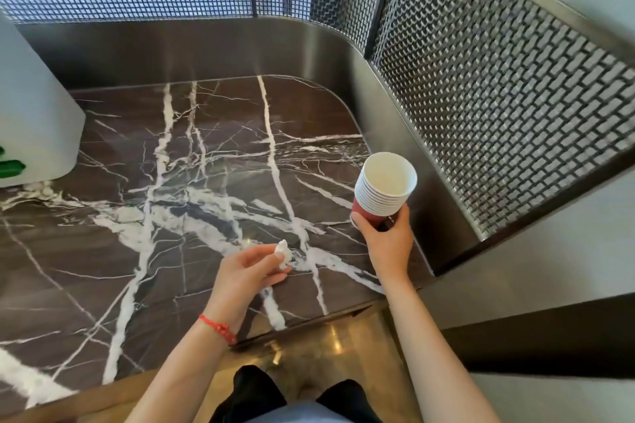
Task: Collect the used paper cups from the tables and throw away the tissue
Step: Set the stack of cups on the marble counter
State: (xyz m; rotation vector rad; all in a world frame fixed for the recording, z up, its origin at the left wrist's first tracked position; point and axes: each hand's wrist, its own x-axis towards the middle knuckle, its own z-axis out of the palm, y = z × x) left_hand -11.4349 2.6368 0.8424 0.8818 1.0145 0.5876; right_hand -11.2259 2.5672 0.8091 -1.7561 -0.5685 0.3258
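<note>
The small crumpled white tissue (283, 253) is pinched in the left hand (249, 273), fingers curled round it, just above the dark white-veined marble counter (178, 189). To its right, the right hand (386, 242) grips a nested stack of red paper cups (383, 191), mouth tilted upward. No bin is in view.

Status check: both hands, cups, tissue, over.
Left hand pinches crumpled tissue. Right hand grips stacked paper cups. Both above marble table; nothing in the way.

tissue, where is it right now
In the head view, the tissue is pinched in the left hand above the marble table, left of the cup stack.
</note>
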